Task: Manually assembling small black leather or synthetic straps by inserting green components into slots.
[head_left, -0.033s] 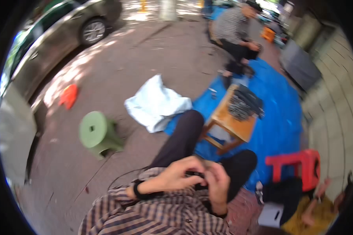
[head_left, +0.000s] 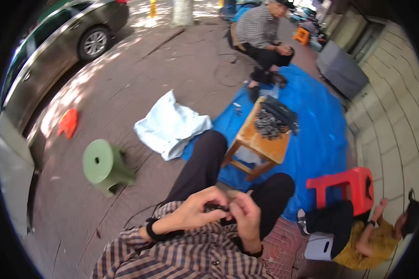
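Observation:
In front of my lap, my left hand (head_left: 196,210) is closed, thumb and fingers curled around a small dark piece (head_left: 215,207) whose exact kind is hard to make out. My right hand (head_left: 246,217) meets it fingertip to fingertip, pinching at the right end of that piece; the fingers cover most of it. Beyond my knees is a wooden stool (head_left: 271,151) bearing a heap of small black and silvery pieces (head_left: 268,125) and, behind the heap, a flat black item (head_left: 280,111).
A blue sheet (head_left: 319,125) lies beneath the wooden stool. Around me are a white sack (head_left: 170,125), a green stool (head_left: 100,162), a red stool (head_left: 340,183) and an orange bag (head_left: 68,122). One person (head_left: 260,32) sits ahead, another (head_left: 370,242) at right. A car (head_left: 60,46) stands far left.
The whole scene has shifted slightly left in view and become sharper as my head turned. Both hands keep the same hold on the small dark piece.

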Demonstrator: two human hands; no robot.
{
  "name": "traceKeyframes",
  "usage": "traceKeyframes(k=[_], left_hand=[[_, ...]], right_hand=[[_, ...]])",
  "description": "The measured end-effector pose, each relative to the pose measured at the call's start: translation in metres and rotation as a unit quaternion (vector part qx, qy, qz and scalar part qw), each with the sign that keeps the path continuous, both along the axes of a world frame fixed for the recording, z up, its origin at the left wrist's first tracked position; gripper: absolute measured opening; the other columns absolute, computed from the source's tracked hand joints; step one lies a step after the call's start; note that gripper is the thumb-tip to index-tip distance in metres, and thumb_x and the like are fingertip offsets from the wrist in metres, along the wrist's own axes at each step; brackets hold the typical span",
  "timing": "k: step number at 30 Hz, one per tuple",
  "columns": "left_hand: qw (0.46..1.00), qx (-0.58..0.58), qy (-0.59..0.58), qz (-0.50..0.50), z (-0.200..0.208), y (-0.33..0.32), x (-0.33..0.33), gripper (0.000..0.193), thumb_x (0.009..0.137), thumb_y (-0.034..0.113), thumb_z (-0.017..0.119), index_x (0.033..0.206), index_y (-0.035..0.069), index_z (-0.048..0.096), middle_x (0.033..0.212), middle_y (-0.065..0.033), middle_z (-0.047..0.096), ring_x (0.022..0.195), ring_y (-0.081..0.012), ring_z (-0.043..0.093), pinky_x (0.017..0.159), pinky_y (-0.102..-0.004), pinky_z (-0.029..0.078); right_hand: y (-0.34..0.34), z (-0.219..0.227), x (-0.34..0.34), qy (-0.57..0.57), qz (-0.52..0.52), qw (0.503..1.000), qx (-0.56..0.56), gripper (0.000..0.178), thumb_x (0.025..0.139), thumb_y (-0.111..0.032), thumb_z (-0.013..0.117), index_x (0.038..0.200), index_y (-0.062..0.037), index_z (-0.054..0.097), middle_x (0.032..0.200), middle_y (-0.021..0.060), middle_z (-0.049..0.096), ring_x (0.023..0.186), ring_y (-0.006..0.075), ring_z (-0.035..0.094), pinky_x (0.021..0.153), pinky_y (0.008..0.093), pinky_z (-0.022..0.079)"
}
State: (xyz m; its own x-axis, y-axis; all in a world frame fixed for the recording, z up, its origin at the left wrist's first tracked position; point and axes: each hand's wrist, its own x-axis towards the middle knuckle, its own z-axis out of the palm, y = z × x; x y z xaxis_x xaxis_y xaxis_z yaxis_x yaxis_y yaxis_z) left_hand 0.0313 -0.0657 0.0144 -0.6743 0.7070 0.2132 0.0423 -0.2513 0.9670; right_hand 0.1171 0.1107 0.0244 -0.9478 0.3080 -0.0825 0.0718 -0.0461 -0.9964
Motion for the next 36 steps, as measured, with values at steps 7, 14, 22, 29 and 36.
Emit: traceKeyframes(k=[7,14,22,29,36], left_hand=[[0.988,0.018,0.024,-0.151,0.008,0.039,-0.007,0.019,0.088,0.019,0.058,0.084,0.001,0.055,0.085,-0.0053,0.054,0.082,-0.0099,0.056,0.068,-0.0257,0.046],[0.984,0.000,0.059,-0.166,0.003,0.027,-0.011,0.016,0.088,0.016,0.062,0.094,0.002,0.058,0.107,-0.0116,0.054,0.102,-0.0227,0.053,0.089,-0.0336,0.042],[0.980,-0.054,0.020,-0.190,0.014,0.037,-0.020,0.014,0.085,0.012,0.066,0.092,0.002,0.059,0.107,-0.0083,0.056,0.104,-0.0172,0.053,0.092,-0.0316,0.039],[0.986,-0.035,-0.067,-0.150,-0.001,0.029,-0.009,0.015,0.085,0.007,0.066,0.095,0.004,0.055,0.103,-0.0049,0.054,0.099,-0.0103,0.051,0.085,-0.0260,0.041],[0.980,-0.039,-0.116,-0.155,-0.010,0.030,-0.006,0.029,0.085,0.005,0.066,0.106,0.005,0.046,0.103,-0.0025,0.050,0.096,-0.0093,0.051,0.084,-0.0276,0.047]], right_hand=[[-0.008,0.008,0.023,0.044,-0.122,0.991,-0.011,0.021,0.088,-0.007,0.058,0.105,0.0046,0.060,0.088,0.0063,0.062,0.070,0.0101,0.055,0.061,0.0225,0.045],[0.001,-0.011,0.016,0.043,-0.058,0.997,-0.038,0.018,0.087,-0.002,0.055,0.103,0.0039,0.062,0.089,0.0061,0.065,0.073,0.0076,0.058,0.063,0.0203,0.047],[0.008,-0.010,0.017,0.074,-0.061,0.995,-0.033,0.020,0.092,-0.008,0.056,0.108,0.0030,0.059,0.089,0.0047,0.062,0.070,0.0064,0.057,0.063,0.0206,0.049],[0.006,-0.012,0.012,0.098,-0.006,0.994,-0.051,0.020,0.092,-0.006,0.056,0.110,0.0034,0.059,0.089,0.0049,0.064,0.071,0.0059,0.058,0.063,0.0190,0.049],[-0.003,-0.009,0.020,0.072,-0.042,0.996,-0.018,0.019,0.090,-0.005,0.056,0.107,0.0048,0.060,0.085,0.0059,0.063,0.066,0.0082,0.058,0.060,0.0208,0.048]])
